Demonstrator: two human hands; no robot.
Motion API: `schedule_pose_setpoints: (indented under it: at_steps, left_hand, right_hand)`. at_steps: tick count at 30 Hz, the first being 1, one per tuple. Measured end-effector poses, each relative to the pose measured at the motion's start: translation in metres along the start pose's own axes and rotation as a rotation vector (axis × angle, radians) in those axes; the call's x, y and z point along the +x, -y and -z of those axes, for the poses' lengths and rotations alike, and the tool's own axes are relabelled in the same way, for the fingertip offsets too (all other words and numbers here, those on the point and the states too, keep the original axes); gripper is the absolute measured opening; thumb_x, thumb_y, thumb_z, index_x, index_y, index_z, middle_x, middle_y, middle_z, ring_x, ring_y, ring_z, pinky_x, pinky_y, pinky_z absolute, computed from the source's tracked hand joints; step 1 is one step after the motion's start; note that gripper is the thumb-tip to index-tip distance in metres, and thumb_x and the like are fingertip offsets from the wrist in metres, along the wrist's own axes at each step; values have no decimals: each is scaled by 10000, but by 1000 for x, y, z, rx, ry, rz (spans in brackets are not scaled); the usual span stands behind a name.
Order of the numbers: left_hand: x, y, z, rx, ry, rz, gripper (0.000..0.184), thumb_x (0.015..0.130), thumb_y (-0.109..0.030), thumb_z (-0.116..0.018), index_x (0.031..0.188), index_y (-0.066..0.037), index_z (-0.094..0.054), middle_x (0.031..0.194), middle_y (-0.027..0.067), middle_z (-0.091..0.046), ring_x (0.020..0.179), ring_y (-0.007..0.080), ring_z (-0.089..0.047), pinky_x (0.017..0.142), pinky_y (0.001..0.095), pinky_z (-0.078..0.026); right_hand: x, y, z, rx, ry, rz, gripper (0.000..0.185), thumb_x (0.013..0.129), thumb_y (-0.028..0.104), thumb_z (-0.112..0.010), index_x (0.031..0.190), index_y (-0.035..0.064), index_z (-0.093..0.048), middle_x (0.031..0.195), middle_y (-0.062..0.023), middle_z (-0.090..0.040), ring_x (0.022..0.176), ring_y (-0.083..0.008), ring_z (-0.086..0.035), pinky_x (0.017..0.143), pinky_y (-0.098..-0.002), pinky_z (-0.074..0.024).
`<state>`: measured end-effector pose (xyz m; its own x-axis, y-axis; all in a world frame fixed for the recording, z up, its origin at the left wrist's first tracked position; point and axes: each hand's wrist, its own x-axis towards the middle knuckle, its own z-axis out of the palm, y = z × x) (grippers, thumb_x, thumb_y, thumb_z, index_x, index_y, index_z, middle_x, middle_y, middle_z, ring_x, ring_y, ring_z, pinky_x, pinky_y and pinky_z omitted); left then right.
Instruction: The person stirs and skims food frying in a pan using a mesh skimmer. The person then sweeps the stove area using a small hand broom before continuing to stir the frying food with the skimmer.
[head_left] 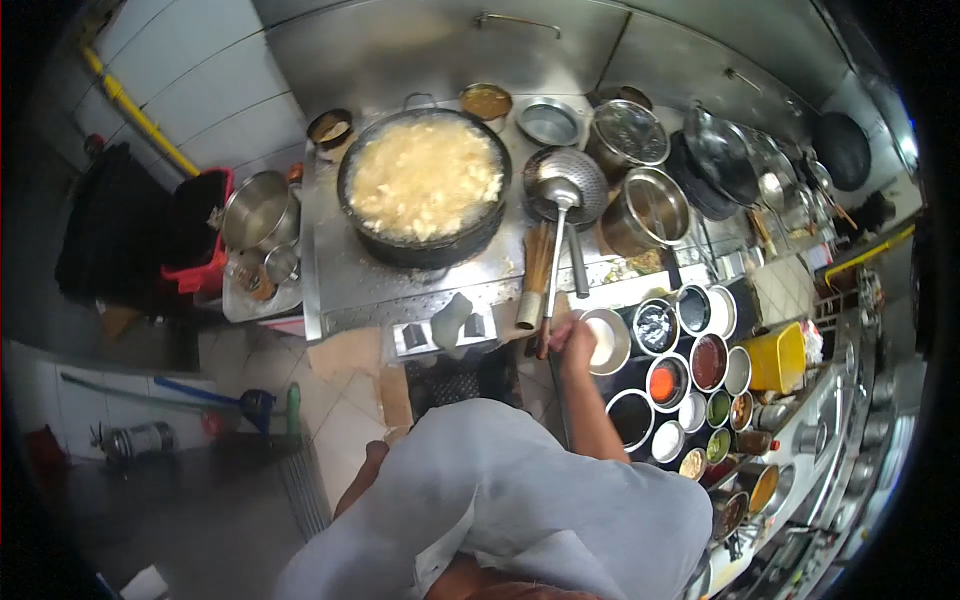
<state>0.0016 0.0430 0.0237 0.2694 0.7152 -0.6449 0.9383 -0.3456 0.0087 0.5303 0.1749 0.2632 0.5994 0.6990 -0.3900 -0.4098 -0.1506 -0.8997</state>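
Observation:
My right hand [572, 338] is curled at the left rim of a pot of white powder or cream [604, 342]. Close beside it lies the brown grip of a long-handled metal ladle [563, 205], whose bowl rests on a perforated strainer [580, 178]. Whatever the fingers hold is not clear. Low on the left, my left hand [376, 452] shows only in part next to my grey clothing, its fingers hidden. On the stove a large black wok [425, 250] holds pale pieces [425, 180] bubbling in oil.
Several seasoning pots, one with red sauce [708, 362], stand at the right beside a yellow container [778, 358]. Steel pots [645, 208] and a bamboo brush [535, 270] sit right of the wok. A steel pot [260, 212] and red bin [195, 275] are at left.

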Motion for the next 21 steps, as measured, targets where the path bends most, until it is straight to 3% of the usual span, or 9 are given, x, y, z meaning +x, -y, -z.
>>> schedule_pose_setpoints:
  at_steps: [2,4,5,9,12,16,19,20,21]
  left_hand:
    - [2,1,-1,19,25,-25,231,783,-271,-550,765,-138,-738,819,86,-708,755,264,-682,638,410,-531]
    - [7,6,-10,24,40,-36,231,781,-267,-546,768,-140,-739,823,85,-709,759,264,-682,643,405,-533]
    - [8,10,-14,52,62,-49,225,774,-259,-548,761,-137,-736,814,80,-708,753,268,-679,640,407,-530]
    - [1,26,3,-44,140,8,206,768,-226,-549,746,-105,-714,802,87,-693,708,279,-659,595,419,-505]
    - [0,31,14,-110,120,30,188,778,-188,-540,751,-75,-687,807,113,-679,684,287,-641,596,421,-497]
    - [13,51,-24,-343,-37,70,161,799,-128,-520,768,-31,-644,822,161,-657,658,298,-616,620,419,-495]
    - [29,70,-30,-796,-348,174,141,814,-82,-505,781,2,-612,834,198,-641,639,305,-597,639,418,-493]
    - [20,68,-7,-512,-452,219,164,823,-70,-496,847,14,-635,850,228,-634,755,344,-616,705,434,-492]
    - [44,76,-20,-647,-589,483,210,824,-51,-519,982,30,-630,957,243,-616,914,369,-596,806,432,-476]
  right_hand:
    - [-27,-56,-13,-330,-121,1,295,889,294,-565,938,4,-584,735,-130,-588,630,-276,-596,603,-408,-514]
    - [-31,-102,-13,-1177,-423,340,444,846,327,-636,1012,-79,-569,819,-213,-619,777,-360,-620,721,-436,-495]
    - [-29,-112,-16,-1223,-477,191,487,809,280,-652,1098,-94,-535,956,-298,-598,947,-433,-589,868,-475,-441]
    - [12,-120,-4,-771,-249,44,455,780,225,-651,1074,-100,-530,992,-293,-616,964,-431,-606,867,-446,-449]
    - [27,-100,-11,-842,-253,-36,410,784,243,-644,1041,-67,-567,994,-262,-634,977,-384,-621,856,-422,-465]
    - [1,-56,-42,-904,-241,82,360,767,209,-642,1015,-48,-595,932,-241,-658,915,-372,-649,811,-421,-485]
    - [10,-63,-37,-677,-112,241,174,795,163,-625,800,-1,-569,673,-101,-587,608,-198,-586,565,-346,-465]
    - [18,-81,-30,-560,-42,316,149,816,147,-615,771,21,-550,644,-72,-557,554,-149,-546,507,-315,-440]
    - [7,-77,-37,-469,10,221,121,840,133,-599,787,43,-538,632,-56,-545,531,-131,-528,478,-295,-423]
